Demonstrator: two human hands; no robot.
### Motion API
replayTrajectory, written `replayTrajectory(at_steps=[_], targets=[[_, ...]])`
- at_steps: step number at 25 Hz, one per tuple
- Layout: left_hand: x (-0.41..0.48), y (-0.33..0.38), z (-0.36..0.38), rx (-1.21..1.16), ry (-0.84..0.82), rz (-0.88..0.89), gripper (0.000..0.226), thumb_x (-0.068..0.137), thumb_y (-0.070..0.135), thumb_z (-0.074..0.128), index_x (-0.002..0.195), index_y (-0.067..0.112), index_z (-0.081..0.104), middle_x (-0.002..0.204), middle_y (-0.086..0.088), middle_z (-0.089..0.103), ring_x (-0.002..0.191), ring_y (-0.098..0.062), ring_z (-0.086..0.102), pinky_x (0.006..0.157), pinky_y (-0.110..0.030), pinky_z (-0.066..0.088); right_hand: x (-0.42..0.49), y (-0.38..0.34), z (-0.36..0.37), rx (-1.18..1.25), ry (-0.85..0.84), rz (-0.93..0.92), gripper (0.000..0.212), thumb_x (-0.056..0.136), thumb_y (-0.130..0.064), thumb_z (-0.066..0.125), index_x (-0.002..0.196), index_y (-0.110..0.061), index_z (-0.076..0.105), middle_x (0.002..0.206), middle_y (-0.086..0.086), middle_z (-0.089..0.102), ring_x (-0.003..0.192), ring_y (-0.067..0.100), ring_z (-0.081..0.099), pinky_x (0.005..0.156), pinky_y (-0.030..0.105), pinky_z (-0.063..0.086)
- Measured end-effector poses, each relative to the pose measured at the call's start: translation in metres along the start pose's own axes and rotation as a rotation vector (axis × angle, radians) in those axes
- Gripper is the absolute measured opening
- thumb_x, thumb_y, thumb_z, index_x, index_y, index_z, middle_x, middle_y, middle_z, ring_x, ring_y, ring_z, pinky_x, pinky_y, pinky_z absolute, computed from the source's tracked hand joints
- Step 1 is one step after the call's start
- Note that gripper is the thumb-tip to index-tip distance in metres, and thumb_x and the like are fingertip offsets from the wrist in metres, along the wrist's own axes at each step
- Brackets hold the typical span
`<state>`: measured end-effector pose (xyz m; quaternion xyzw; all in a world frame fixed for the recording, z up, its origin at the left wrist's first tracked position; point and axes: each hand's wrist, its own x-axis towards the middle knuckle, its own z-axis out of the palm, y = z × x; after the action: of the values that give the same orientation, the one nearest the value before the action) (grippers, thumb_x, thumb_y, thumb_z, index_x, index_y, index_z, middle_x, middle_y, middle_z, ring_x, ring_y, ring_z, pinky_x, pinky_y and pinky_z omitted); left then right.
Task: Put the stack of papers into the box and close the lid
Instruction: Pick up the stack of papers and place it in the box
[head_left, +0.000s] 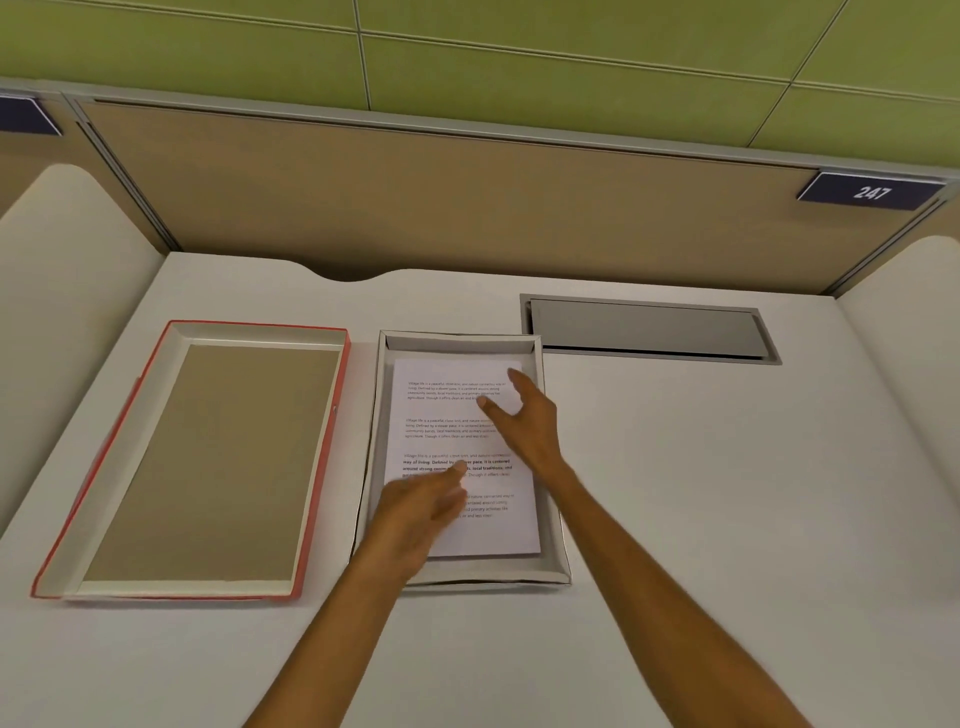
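The stack of printed white papers (441, 405) lies flat inside the shallow white box (376, 415) at the middle of the desk. To its left the red-edged lid (208, 457) lies upside down, its brown inside facing up. My left hand (421, 509) hovers over the lower left of the papers, fingers extended, holding nothing. Above the upper right of the papers is my right hand (524, 421), with fingers spread and nothing in it. Whether either hand touches the paper I cannot tell.
A grey cable hatch (649, 330) is set into the white desk (727, 493) behind and right of the box. A tan partition (415, 192) runs along the back with a sign reading 247 (872, 192). Curved white dividers stand at both sides.
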<state>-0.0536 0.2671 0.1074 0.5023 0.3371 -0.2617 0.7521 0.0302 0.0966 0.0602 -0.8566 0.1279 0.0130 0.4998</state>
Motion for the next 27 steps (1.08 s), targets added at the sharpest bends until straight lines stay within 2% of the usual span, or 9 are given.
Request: replayTrajectory(at_steps=[1, 3, 5, 11, 20, 25, 27], targets=[[-0.008, -0.003, -0.002, -0.140, -0.049, -0.153, 0.048, 0.079, 0.011, 0.079, 0.122, 0.000, 0.060, 0.121, -0.026, 0.064, 0.112, -0.037, 0.065, 0.098, -0.045, 0.054, 0.015, -0.007, -0.005, -0.058, -0.070, -0.037, 0.070, 0.084, -0.040, 0.073, 0.142, -0.011, 0.048, 0.145, 0.006, 0.053, 0.131, 0.019, 0.051, 0.105, 0.022, 0.036], [-0.016, -0.011, -0.006, -0.303, -0.086, -0.308, 0.040, 0.082, 0.001, 0.075, 0.119, -0.002, 0.059, 0.126, -0.033, 0.055, 0.117, -0.046, 0.060, 0.101, -0.053, 0.051, 0.040, -0.020, -0.011, -0.193, -0.224, -0.109, 0.064, 0.085, -0.038, 0.072, 0.138, -0.009, 0.053, 0.140, 0.008, 0.057, 0.129, 0.023, 0.054, 0.107, 0.030, 0.041], [-0.019, -0.017, -0.011, -0.392, -0.106, -0.355, 0.041, 0.082, -0.005, 0.071, 0.121, 0.004, 0.060, 0.132, -0.036, 0.050, 0.120, -0.051, 0.056, 0.104, -0.058, 0.046, 0.061, -0.030, -0.009, -0.319, -0.333, -0.157, 0.059, 0.088, -0.035, 0.070, 0.138, -0.009, 0.053, 0.140, 0.009, 0.058, 0.128, 0.026, 0.054, 0.108, 0.036, 0.043], [-0.016, -0.028, -0.014, -0.428, -0.159, -0.420, 0.040, 0.081, -0.008, 0.069, 0.113, 0.015, 0.063, 0.128, -0.031, 0.061, 0.121, -0.054, 0.054, 0.106, -0.065, 0.040, 0.103, -0.045, 0.010, -0.475, -0.498, -0.199, 0.062, 0.087, -0.034, 0.071, 0.140, -0.010, 0.051, 0.143, 0.008, 0.055, 0.133, 0.026, 0.049, 0.113, 0.040, 0.038], [0.007, -0.031, -0.016, -0.383, -0.064, -0.452, 0.033, 0.081, -0.008, 0.070, 0.106, 0.013, 0.063, 0.119, -0.025, 0.061, 0.122, -0.052, 0.052, 0.105, -0.068, 0.039, 0.130, -0.036, 0.019, -0.546, -0.623, -0.170, 0.056, 0.084, -0.035, 0.074, 0.131, -0.007, 0.060, 0.133, 0.011, 0.062, 0.120, 0.026, 0.060, 0.108, 0.038, 0.045], [0.013, -0.031, -0.014, -0.380, -0.036, -0.456, 0.032, 0.079, -0.008, 0.072, 0.104, 0.010, 0.063, 0.121, -0.025, 0.061, 0.121, -0.049, 0.053, 0.103, -0.069, 0.040, 0.128, -0.031, 0.023, -0.490, -0.591, -0.149, 0.059, 0.080, -0.035, 0.078, 0.131, -0.009, 0.062, 0.134, 0.010, 0.062, 0.120, 0.025, 0.060, 0.106, 0.032, 0.045], [0.014, -0.031, -0.012, -0.373, -0.030, -0.457, 0.033, 0.078, -0.008, 0.073, 0.104, 0.010, 0.063, 0.123, -0.024, 0.060, 0.123, -0.048, 0.052, 0.103, -0.070, 0.040, 0.127, -0.029, 0.023, -0.476, -0.573, -0.150, 0.061, 0.079, -0.035, 0.079, 0.130, -0.009, 0.062, 0.133, 0.010, 0.063, 0.120, 0.025, 0.060, 0.108, 0.034, 0.045]])
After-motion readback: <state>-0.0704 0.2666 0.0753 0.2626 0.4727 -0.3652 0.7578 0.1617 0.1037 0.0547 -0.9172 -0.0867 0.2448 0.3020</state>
